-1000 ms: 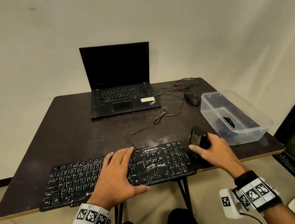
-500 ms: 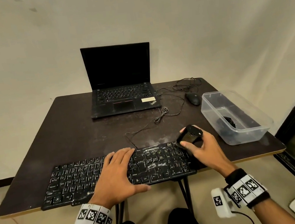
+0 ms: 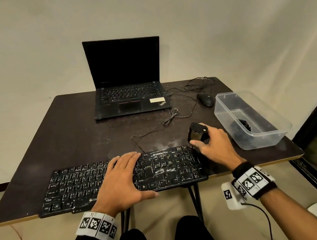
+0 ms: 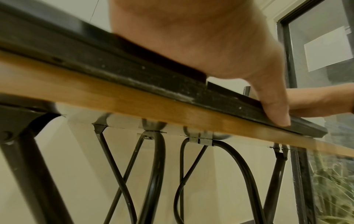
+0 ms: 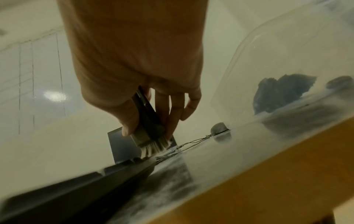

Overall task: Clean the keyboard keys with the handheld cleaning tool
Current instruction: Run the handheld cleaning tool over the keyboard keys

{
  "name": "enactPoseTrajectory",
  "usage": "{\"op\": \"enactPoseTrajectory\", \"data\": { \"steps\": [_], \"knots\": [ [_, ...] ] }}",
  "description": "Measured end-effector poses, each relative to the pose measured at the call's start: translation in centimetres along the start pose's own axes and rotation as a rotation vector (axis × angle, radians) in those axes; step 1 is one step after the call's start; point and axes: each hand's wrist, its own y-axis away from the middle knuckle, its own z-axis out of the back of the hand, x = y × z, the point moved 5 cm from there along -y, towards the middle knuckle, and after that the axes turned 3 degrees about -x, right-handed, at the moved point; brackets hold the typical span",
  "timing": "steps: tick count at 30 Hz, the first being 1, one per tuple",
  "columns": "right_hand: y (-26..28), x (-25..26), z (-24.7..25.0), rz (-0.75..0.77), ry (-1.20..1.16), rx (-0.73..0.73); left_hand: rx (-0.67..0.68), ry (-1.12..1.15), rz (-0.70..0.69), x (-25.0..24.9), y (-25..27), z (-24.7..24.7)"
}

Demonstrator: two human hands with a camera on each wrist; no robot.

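Head view: left hand (image 3: pixel 119 181) flat on one keyboard (image 3: pixel 76 187); right hand (image 3: pixel 214 148) pinches one brush (image 3: pixel 196 132).

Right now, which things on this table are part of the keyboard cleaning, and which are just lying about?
In the job:
keyboard
cleaning brush, gripped by the right hand
left hand, resting flat on the keys

Lying about:
laptop
mouse
clear plastic tub with a dark item inside
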Motion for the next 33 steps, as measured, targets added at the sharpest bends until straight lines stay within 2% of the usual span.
{"op": "enactPoseTrajectory", "data": {
  "steps": [4, 8, 11, 14, 18, 21, 25, 28, 31, 33],
  "knots": [
    [0.1, 0.3, -0.9, 0.03, -0.037, 0.07, -0.014, 0.014, 0.002, -0.1, -0.1, 0.1],
    [-0.4, -0.4, -0.6, -0.027, -0.025, 0.007, -0.009, -0.003, 0.003, -0.1, -0.1, 0.0],
    [-0.3, -0.2, -1.1, -0.002, -0.064, 0.118, -0.008, -0.002, 0.011, 0.0, -0.2, 0.0],
    [-0.3, -0.1, -0.6, 0.003, 0.004, 0.046, -0.01, 0.002, 0.015, -0.2, -0.2, 0.0],
    [-0.2, 0.4, -0.9, 0.006, -0.055, 0.14, -0.009, -0.004, 0.012, -0.3, -0.3, 0.1],
    [-0.5, 0.2, -0.7, 0.001, -0.025, 0.072, -0.007, -0.006, 0.016, -0.2, -0.2, 0.2],
    [-0.9, -0.1, -0.9, -0.03, -0.049, 0.214, -0.004, 0.002, 0.016, -0.1, -0.2, 0.1],
    [-1.1, 0.4, -0.7, 0.008, 0.002, 0.161, -0.013, -0.004, 0.01, -0.2, -0.2, 0.1],
    [-1.3, 0.1, -1.0, -0.021, -0.07, 0.231, -0.015, -0.002, 0.005, -0.2, -0.2, 0.1],
    [-1.5, -0.3, -0.9, -0.022, -0.075, 0.202, -0.016, 0.001, 0.007, -0.1, -0.1, 0.0]
  ]
}}
